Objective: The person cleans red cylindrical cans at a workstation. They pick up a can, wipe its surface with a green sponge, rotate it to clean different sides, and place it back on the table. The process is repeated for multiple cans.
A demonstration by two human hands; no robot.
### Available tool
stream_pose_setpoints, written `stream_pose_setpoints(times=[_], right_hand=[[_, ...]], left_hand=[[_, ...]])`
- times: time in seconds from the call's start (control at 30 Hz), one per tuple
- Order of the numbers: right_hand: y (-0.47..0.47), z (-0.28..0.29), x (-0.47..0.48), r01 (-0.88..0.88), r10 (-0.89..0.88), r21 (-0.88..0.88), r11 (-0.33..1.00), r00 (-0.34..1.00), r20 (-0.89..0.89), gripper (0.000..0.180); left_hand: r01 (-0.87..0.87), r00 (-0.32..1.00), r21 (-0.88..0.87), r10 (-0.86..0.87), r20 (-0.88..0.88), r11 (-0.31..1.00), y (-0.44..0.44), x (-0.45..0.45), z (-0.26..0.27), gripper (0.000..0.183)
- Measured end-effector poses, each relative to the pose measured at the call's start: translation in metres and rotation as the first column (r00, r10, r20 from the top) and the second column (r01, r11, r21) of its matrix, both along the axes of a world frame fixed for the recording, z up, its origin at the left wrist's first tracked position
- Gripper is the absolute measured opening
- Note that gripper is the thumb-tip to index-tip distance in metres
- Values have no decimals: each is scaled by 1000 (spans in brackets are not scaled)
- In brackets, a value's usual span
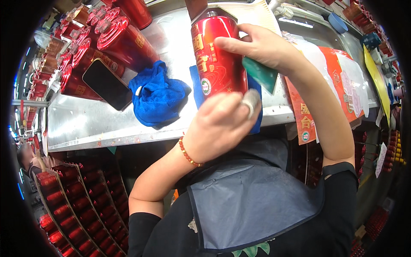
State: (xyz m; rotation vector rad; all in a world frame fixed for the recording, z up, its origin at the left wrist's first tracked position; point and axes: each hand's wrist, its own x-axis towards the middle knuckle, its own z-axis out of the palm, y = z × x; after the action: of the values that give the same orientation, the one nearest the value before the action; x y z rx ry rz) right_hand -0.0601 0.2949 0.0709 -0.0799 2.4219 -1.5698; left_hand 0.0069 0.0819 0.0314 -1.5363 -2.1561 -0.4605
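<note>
A glossy red bottle (221, 54) with gold characters and a round emblem is in front of me, its neck pointing away. Beneath its near end is a flat blue cloth (195, 80). My right hand (257, 48) lies along its right side, thumb on the front, other fingers partly hidden. Under that palm sticks out a green flat scraper (261, 75). My left hand (220, 128), blurred, is curled at the bottle's near end, a pale finger cover (251, 102) on one finger. Whether it grips anything is hidden.
Several red bottles (125, 41) stand at the left of the metal table (80, 128). A phone (107, 84) leans against them, beside a bunched blue cloth (159, 94). Printed red sheets (334, 74) lie to the right. Racked red bottles (77, 205) fill the lower left.
</note>
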Motion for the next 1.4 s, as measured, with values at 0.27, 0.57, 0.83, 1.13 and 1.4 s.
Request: stream_pose_setpoints(times=[0.27,0.57,0.83,1.13,1.4], right_hand=[[34,-31,3,85,-36,-255,963,981,193,94],[26,-67,-13,122,-23,-499,858,980,200,76],[34,-53,-7,65,36,-453,889,977,210,69],[66,-51,22,517,-543,-545,660,830,129,54],[2,14,74,77,-76,-11,997,934,-349,31]], left_hand=[[-390,876,411,195,441,824,-5,15,-28,48],[-52,997,359,25,80,932,-31,17,-39,39],[-10,998,182,-3,70,983,15,-3,-16,45],[-351,834,317,140,534,881,-11,0,-34,106],[-360,826,262,175,536,895,-1,-8,-15,115]])
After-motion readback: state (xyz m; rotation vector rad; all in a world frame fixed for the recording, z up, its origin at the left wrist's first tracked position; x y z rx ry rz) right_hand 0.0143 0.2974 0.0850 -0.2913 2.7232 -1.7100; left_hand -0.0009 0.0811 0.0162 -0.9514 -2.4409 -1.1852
